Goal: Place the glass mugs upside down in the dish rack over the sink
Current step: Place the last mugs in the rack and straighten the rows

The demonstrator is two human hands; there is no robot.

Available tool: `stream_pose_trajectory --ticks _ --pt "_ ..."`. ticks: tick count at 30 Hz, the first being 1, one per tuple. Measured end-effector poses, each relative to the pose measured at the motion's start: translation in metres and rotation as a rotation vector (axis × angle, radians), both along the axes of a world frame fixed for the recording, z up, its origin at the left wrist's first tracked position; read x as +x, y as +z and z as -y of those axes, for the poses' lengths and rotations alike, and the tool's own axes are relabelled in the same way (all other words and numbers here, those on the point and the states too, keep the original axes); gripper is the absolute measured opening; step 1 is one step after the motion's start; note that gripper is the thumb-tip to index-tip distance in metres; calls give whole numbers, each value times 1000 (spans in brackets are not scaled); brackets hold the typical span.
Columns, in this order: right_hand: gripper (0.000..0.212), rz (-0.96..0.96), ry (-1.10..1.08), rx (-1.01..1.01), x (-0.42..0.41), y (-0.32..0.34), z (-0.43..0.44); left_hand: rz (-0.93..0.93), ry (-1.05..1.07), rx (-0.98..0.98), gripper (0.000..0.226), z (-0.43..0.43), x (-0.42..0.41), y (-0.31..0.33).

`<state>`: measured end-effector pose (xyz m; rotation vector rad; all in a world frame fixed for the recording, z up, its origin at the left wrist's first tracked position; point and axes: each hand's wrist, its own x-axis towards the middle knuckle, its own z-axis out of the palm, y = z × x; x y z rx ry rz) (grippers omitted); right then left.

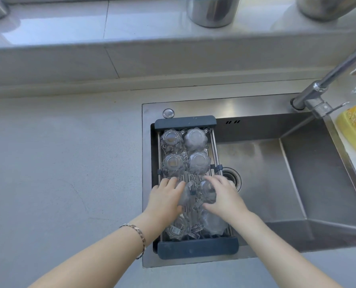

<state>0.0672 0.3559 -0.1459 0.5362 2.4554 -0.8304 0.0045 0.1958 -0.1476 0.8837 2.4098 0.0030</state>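
Head view
Rack: the rack [185, 122] spans the left end of the sink [297, 183], dark plastic end bars, thin metal rods between.
Far rows: four mugs, base up, in two rows of two: far-left mug [171, 140], far-right mug [195, 139], second-left mug [174, 164], second-right mug [199, 163]. These look done.
Middle row: two more mugs, each under a hand, left-held mug [184, 197] and right-held mug [208, 192]; both seem to sit on the rods, but whether they are fully settled cannot be told.
Near row: near-left mug [176, 229] and near-right mug [213, 224] lie by the near end bar, apparently inverted too, partly hidden by the wrists.
Left hand: the left hand [165, 197] has its fingers [173, 181] curved over its mug, gripping it.
Right hand: the right hand [225, 196] wraps its mug the same way, fingers closed around the glass.
Progress: judged nearly finished; eight mugs in the rack, none seen on the table [58, 163]. Left: let go of the middle pair.
Glass: clear, thick, scalloped sides with round flat bases and loop handles; smooth, likely slippery if wet.
Sink: brushed steel, flat-walled, with a round drain [232, 177].
Table: matte grey, plain.
Tap: chrome tap [326, 84] at the far right.
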Motion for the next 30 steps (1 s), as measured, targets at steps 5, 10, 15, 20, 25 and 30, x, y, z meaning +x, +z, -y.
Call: stream_pose_trajectory --ticks 5,10,15,20,25,30 --pt "74 0 29 141 0 -10 13 -7 130 -5 60 -6 -4 2" --pt "68 -20 53 165 -4 -11 12 1 230 35 56 -8 1 -2" --pt "67 -155 43 143 3 15 -2 24 235 78 58 0 -3 -4" --pt "73 -469 532 217 6 49 -23 20 224 104 61 2 -1 -6" --pt "59 -501 1077 323 -27 51 -30 38 229 127 65 6 -4 -7" --pt "44 -371 1271 232 -42 44 -23 67 248 160 68 10 -6 -9"
